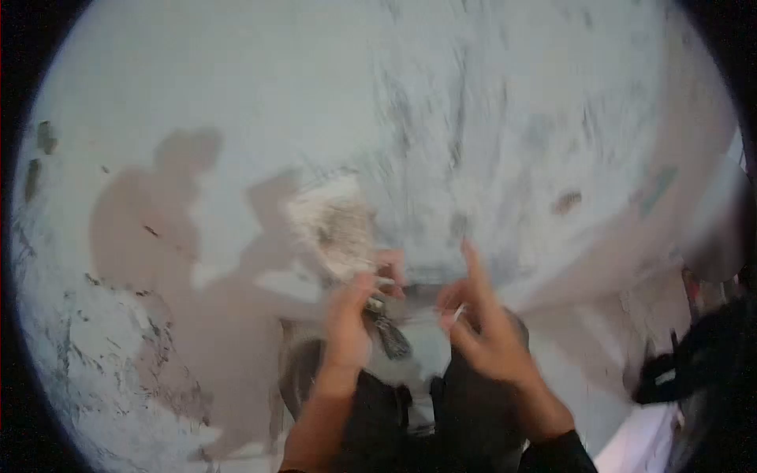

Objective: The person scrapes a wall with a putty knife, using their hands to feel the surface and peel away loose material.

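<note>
Frame heavily motion-blurred; fine detail is limited

Left hand: seen raised at lower centre, forearm bare, fingers curled inward. A small dark object is seen hanging just below its fingertips, touching them or nearly so. Whether it is actually gripped cannot be told through the blur.

Right hand: seen just to the right of the left hand, near it but apart from it. The index finger is stretched upward and away. A white sliver, short and thin, is pinched between the thumb and the remaining fingers, so the grip is clenched on it. A dark sleeve is noted at the wrist.

Position of held things: both are located between the two hands, in front of the pale surface, with the dark object lower and to the left of the sliver.

Surroundings: a pale clump, rough and crumbly in look, is seen just above the left hand against the surface. Shadows are cast on the surface to the left. The surface is marked with grey streaks at upper centre and flaked patches at lower left. A dark rounded vessel is partly seen below the left forearm. Dark trousers are seen at the bottom edge, and a dark shape at far right cannot be identified
</note>
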`<act>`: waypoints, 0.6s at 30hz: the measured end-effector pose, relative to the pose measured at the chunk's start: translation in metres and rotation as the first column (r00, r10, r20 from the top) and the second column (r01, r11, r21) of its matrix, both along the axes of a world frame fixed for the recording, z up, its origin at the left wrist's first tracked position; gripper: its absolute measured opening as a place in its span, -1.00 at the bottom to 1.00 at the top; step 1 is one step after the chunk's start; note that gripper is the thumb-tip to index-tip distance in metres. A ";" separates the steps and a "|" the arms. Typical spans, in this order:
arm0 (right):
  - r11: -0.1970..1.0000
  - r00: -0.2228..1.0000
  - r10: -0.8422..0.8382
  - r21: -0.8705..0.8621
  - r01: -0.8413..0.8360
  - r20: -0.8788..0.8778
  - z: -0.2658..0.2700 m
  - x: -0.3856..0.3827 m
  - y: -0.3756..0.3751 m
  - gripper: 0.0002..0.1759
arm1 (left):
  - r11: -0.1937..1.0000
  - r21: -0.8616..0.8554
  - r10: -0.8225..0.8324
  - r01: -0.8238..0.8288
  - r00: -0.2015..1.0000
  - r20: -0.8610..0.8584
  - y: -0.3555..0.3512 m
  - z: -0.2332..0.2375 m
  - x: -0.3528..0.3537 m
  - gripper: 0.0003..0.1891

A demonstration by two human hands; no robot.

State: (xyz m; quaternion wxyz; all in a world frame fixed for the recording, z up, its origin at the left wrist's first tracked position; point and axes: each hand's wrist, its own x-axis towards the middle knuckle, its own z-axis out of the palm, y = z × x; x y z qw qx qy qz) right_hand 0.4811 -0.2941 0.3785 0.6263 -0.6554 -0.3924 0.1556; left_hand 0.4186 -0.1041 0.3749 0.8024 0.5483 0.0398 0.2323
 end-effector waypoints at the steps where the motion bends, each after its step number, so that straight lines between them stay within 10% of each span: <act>1: 0.995 0.996 -0.089 0.046 0.090 -0.017 -0.005 0.010 -0.017 -0.08 | 0.997 -0.066 0.036 -0.033 0.998 0.047 0.003 -0.004 -0.010 -0.59; 3: 0.948 0.955 -0.250 0.163 0.275 -0.156 -0.019 0.020 -0.050 -0.21 | 0.934 -0.355 0.034 0.030 0.984 0.173 0.017 -0.020 -0.021 -0.63; 9: 0.740 0.755 -0.592 0.180 0.648 -0.282 -0.032 0.016 -0.075 -0.41 | 0.882 -0.466 0.110 -0.073 0.992 0.054 0.007 -0.076 -0.004 -0.68; 15: 0.818 0.878 -0.462 0.323 0.475 -0.121 -0.022 0.022 -0.055 -0.46 | 0.934 -0.358 0.014 -0.001 0.999 0.033 -0.006 -0.084 -0.016 -0.50; 18: 0.972 0.973 -0.198 0.105 0.211 -0.118 -0.023 0.018 -0.031 -0.31 | 0.963 -0.263 -0.057 0.054 0.998 -0.006 -0.005 -0.074 -0.019 -0.43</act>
